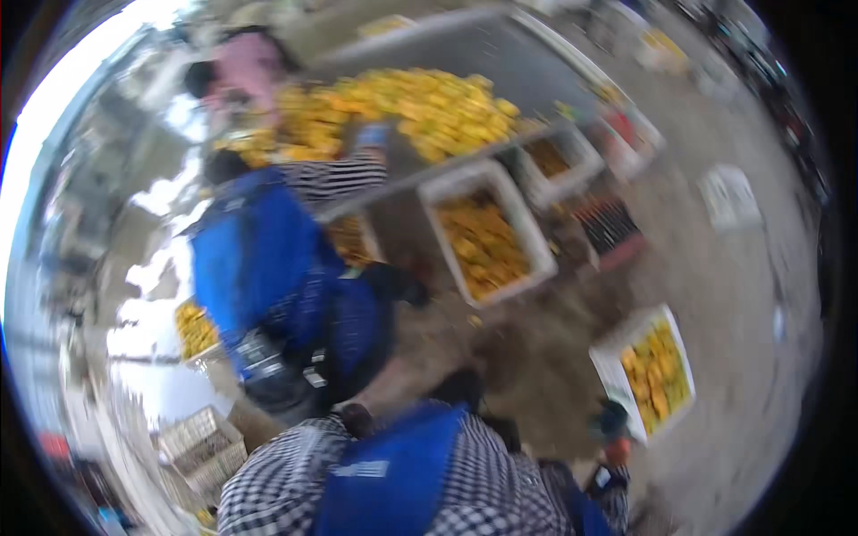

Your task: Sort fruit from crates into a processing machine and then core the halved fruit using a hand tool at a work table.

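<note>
The picture is heavily blurred by motion. My right hand (pixel 613 427), in a teal and orange glove, is at the near corner of a white crate (pixel 611 362) filled with yellow fruit (pixel 657 375); whether it grips the rim is unclear. A dark blurred shape that may be my gloved left hand (pixel 459 387) hangs over the bare ground at the end of a forearm. My checkered shirt and blue apron (pixel 393 473) fill the lower edge.
A co-worker in a blue apron (pixel 259 259) and striped sleeve reaches onto a long table (pixel 500 54) heaped with yellow fruit (pixel 420 107). More white crates of fruit (pixel 527 234) stand below it. A person in pink (pixel 246 67) is behind. Empty crates (pixel 201 447) lie at lower left.
</note>
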The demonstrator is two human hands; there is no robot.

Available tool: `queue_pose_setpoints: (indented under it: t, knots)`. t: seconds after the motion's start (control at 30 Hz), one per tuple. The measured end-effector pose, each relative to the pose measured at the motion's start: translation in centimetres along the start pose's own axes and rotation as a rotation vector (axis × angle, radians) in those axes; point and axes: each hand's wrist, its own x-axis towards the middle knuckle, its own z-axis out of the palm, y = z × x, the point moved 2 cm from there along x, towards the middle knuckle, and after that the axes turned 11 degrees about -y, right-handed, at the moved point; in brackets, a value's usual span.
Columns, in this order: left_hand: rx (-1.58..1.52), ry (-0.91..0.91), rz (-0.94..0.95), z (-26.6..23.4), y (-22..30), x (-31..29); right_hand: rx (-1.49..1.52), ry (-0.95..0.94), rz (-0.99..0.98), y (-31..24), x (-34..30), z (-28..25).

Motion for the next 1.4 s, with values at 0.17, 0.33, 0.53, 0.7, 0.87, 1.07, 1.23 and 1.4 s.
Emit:
queue_pose_setpoints:
  t: [0.17,0.33,0.53,0.7,0.87,1.07,1.23,1.4]
  knots:
    - [-0.071,-0.031,-0.06,-2.3,3.8,1.9,-1.202,-0.019,-0.087,10.0,0.4,-4.6]
    - [-0.101,0.024,-0.094,-6.7,9.9,3.9,-0.97,0.116,0.206,8.8,-0.6,-8.1]
    - [-0.642,0.252,0.002,-13.1,19.3,8.4,-1.274,0.107,0.078,-0.6,1.1,-19.1]
    - [-1.008,0.279,0.121,-13.7,26.3,10.0,0.027,0.311,-0.023,-22.1,5.3,-14.7]
    - [-0.539,0.12,0.019,-8.5,22.5,14.2,-0.045,0.248,0.042,-26.2,9.5,-17.1]
    - [-0.348,0.179,-0.177,-8.6,22.2,14.6,-0.132,0.185,0.388,-23.9,15.2,-17.0]
    - [-0.348,0.547,-0.365,-19.6,27.5,13.3,-0.221,0.076,0.066,-31.6,27.3,-9.1]
    - [-0.41,1.109,-0.267,-34.9,27.4,16.6,-1.418,-0.049,-0.26,-43.7,43.6,2.5]
